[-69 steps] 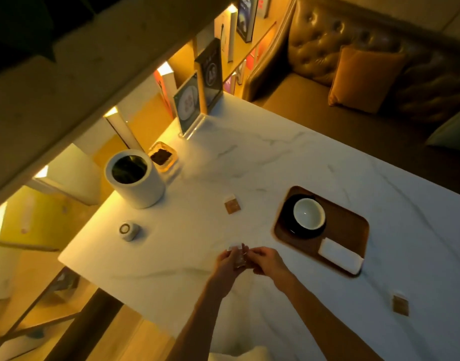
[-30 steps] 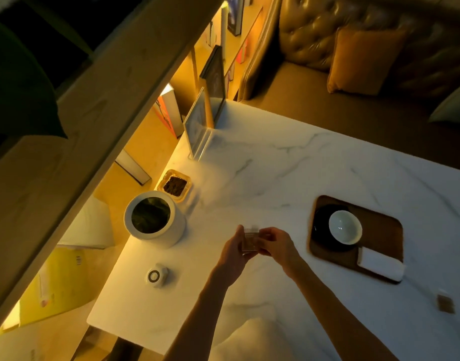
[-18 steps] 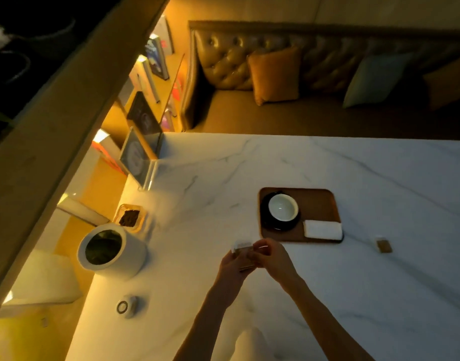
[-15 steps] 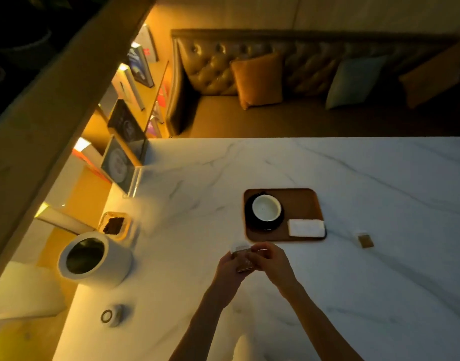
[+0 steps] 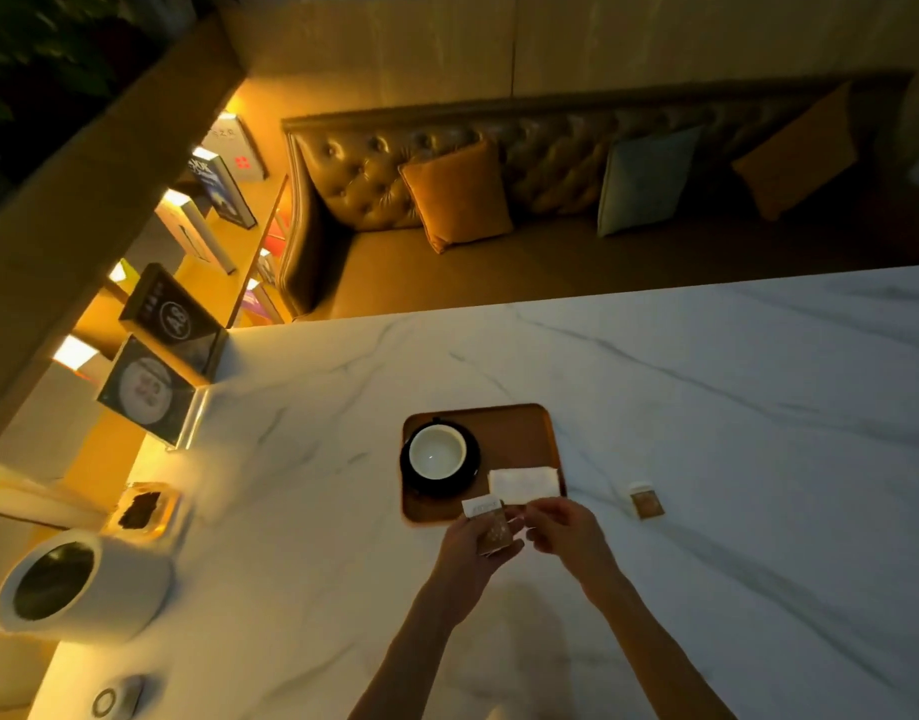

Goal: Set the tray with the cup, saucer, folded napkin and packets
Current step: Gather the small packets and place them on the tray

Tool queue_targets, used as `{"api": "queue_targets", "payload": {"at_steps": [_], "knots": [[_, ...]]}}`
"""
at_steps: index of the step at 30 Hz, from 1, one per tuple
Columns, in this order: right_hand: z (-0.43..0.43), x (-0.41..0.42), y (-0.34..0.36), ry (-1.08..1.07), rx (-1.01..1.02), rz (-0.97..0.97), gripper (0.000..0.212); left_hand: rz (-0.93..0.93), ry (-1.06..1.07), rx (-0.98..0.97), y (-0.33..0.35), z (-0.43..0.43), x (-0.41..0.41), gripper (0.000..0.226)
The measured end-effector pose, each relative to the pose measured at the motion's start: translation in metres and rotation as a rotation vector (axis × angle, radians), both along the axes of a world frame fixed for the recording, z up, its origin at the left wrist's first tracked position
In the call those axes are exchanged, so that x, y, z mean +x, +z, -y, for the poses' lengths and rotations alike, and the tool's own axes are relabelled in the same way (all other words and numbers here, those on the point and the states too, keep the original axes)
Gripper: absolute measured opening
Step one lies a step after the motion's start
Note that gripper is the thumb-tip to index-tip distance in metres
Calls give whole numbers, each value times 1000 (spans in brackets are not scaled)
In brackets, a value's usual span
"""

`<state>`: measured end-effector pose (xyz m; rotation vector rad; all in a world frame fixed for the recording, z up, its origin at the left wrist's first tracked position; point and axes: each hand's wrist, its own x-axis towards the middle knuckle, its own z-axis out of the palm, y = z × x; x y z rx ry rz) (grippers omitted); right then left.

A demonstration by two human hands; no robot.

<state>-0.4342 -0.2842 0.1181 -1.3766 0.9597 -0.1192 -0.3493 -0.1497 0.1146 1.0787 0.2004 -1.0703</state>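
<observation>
The packet (image 5: 491,532), pinched in the left hand (image 5: 473,558), has come from mid-table to the tray's (image 5: 499,423) near edge; the right hand (image 5: 566,530) curls beside it (contact unclear). Cup (image 5: 436,452), saucer (image 5: 470,472) and napkin (image 5: 523,483) sit aboard, so only packets remain, the second packet (image 5: 646,502) lying right of the tray

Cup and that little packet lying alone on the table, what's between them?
The head view shows the folded napkin on the tray between the cup and the loose packet. Past the tray's edge is only bare table.
</observation>
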Motion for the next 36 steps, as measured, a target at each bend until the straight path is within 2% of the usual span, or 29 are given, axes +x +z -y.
{"api": "queue_targets", "payload": {"at_steps": [5, 8, 10, 14, 17, 21, 26, 28, 29, 32, 34, 36], "knots": [[104, -38, -41, -151, -117, -251, 9, -73, 54, 121, -23, 58, -8, 21], [155, -54, -67, -141, -314, -453, 18, -99, 72, 171, -33, 87, -16, 18], [177, -59, -84, -120, -342, -544, 20, -117, 81, 176, -39, 102, -20, 16], [195, -56, -113, -56, -343, -618, 35, -198, 103, 252, -50, 127, -24, 23], [193, -52, -122, -75, -396, -694, 33, -217, 90, 287, -54, 136, -25, 26], [192, -48, -125, -107, -344, -732, 29, -223, 58, 299, -55, 139, -28, 26], [179, -64, -119, -114, -372, -771, 29, -203, 43, 318, -49, 140, -34, 34], [166, -77, -115, -165, -303, -713, 31, -206, 60, 298, -40, 137, -37, 34], [160, -85, -113, -213, -203, -662, 33, -205, 67, 283, -35, 135, -39, 33], [147, -106, -104, -487, 283, -488, 28, -183, 91, 255, -22, 123, -48, 33], [134, -119, -91, -628, 581, -321, 7, -157, 109, 252, -15, 116, -55, 34], [118, -124, -77, -593, 627, -165, 8, -137, 126, 241, -10, 107, -64, 35]]}}
